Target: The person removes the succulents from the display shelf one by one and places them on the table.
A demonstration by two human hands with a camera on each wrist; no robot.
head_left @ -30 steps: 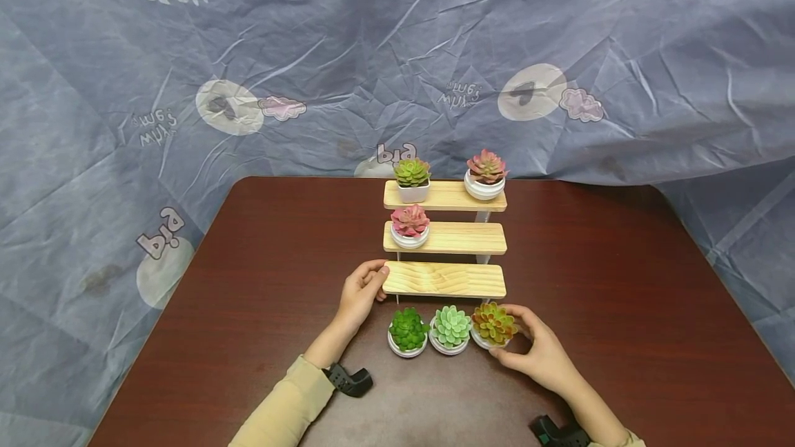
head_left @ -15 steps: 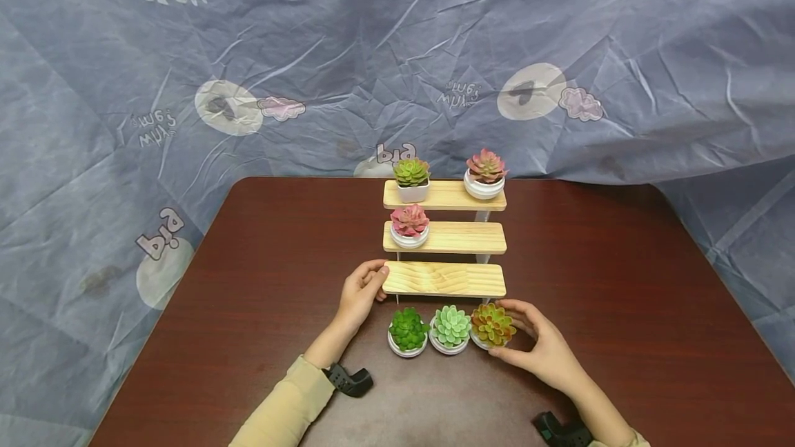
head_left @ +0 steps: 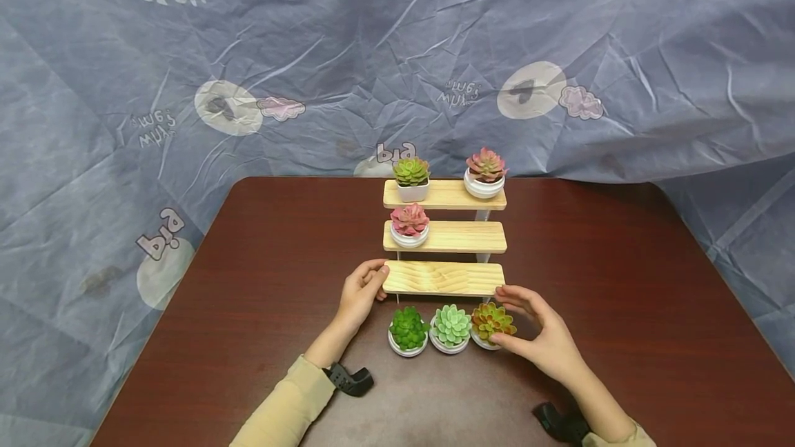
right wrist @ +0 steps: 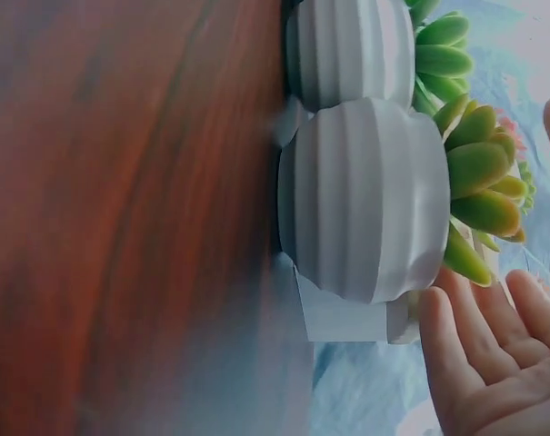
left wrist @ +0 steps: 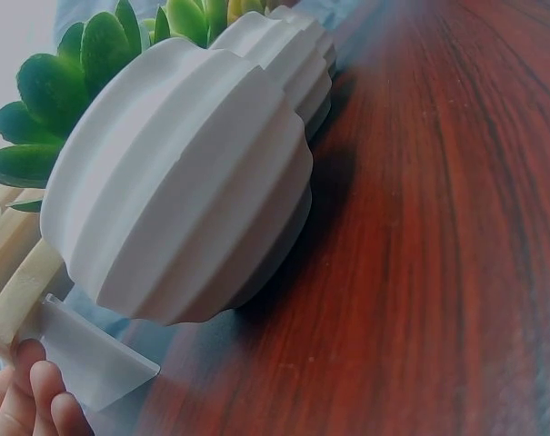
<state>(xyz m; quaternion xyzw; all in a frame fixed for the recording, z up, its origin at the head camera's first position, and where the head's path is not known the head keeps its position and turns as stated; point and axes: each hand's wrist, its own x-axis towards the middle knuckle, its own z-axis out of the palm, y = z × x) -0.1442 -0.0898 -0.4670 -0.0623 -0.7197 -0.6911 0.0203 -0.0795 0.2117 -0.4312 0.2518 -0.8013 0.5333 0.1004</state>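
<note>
My left hand grips the left end of the lowest board of a three-tier wooden display stand, thumb above and fingers curled at its side. In the left wrist view those fingertips lie beside the clear support. My right hand is spread around the right side of an orange-green potted succulent. Its fingertips reach the board's right front corner, and its thumb is held off the pot. Left of that plant stand a pale green succulent and a dark green one, all in white ribbed pots.
A green succulent in a square pot and a pink one sit on the top board. A red-pink succulent stands at the middle board's left end. A grey-blue printed cloth hangs behind the brown table.
My right hand has let go of the orange-green succulent's pot and moved slightly up and away toward the lowest board's corner. The left hand stays on the board.
</note>
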